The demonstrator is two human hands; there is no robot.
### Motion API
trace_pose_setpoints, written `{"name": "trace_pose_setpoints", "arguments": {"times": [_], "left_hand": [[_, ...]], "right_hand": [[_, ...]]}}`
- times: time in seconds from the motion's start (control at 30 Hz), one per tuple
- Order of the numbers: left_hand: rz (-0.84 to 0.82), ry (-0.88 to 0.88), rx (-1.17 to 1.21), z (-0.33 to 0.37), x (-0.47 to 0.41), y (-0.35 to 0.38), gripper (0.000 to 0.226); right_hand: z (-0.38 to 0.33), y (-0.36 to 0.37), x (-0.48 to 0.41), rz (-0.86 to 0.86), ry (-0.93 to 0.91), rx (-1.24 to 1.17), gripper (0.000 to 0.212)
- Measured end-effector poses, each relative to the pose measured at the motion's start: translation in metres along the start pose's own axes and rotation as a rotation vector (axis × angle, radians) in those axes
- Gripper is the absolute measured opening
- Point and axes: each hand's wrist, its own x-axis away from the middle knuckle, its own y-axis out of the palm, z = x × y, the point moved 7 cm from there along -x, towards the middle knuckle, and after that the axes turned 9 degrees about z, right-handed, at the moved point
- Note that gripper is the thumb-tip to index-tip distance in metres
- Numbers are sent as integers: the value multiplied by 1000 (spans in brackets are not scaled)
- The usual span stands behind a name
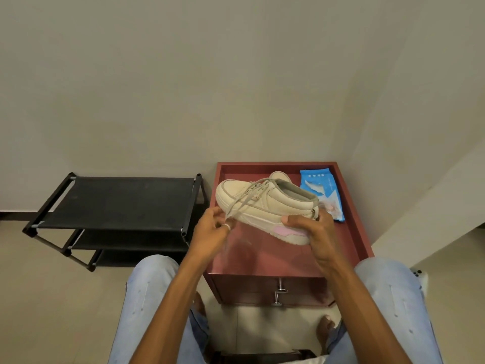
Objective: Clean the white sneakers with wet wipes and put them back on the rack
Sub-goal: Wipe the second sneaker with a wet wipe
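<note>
A white sneaker (pixel 265 203) with a pink heel patch is held above the red cabinet top (pixel 262 256), toe pointing left. My right hand (pixel 315 232) grips its heel and sole. My left hand (pixel 212 229) pinches the loose laces hanging from the front. A second white sneaker (pixel 280 176) lies behind it, mostly hidden. A blue pack of wet wipes (pixel 321 190) lies at the cabinet's back right. The black shoe rack (pixel 118 203) stands to the left with bare shelves.
The red cabinet has a raised rim (pixel 351 206) and a drawer with metal handles (pixel 279 291) facing me. My knees in light jeans flank it. Beige walls stand behind, and a white ledge (pixel 433 219) runs along the right.
</note>
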Motion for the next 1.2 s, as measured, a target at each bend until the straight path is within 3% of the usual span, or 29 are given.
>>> {"name": "trace_pose_setpoints", "arguments": {"times": [0.13, 0.23, 0.37, 0.47, 0.6, 0.7, 0.77, 0.83, 0.93, 1.07, 1.2], "left_hand": [[163, 86, -76, 9, -7, -38, 17], [185, 206, -190, 34, -19, -53, 12], [108, 351, -274, 87, -42, -58, 17], [-54, 452, -300, 119, -60, -51, 22], [-278, 418, -357, 116, -69, -42, 28], [-314, 296, -333, 89, -68, -48, 38], [-331, 178, -311, 64, -65, -51, 63], [-269, 112, -303, 43, -60, -57, 70], [-153, -20, -44, 18, -38, -60, 41], [-312, -271, 585, -8, 14, -35, 79], [-305, -415, 875, -27, 37, -19, 81]], "right_hand": [[2, -8, -3, 54, 39, 46, 44], [4, -10, -3, 60, 69, 81, 46], [3, -5, 0, -68, 120, 46, 44], [5, -2, 2, -178, 174, -9, 47], [8, 1, 6, -243, 247, -139, 54], [6, 0, 5, -249, 271, -226, 62], [4, -2, 5, -255, 273, -279, 68], [3, -3, 4, -249, 271, -327, 75], [3, -4, 3, -229, 273, -341, 85], [3, 4, 6, -270, 265, -278, 81], [15, 12, 12, -342, 309, -149, 65]]}}
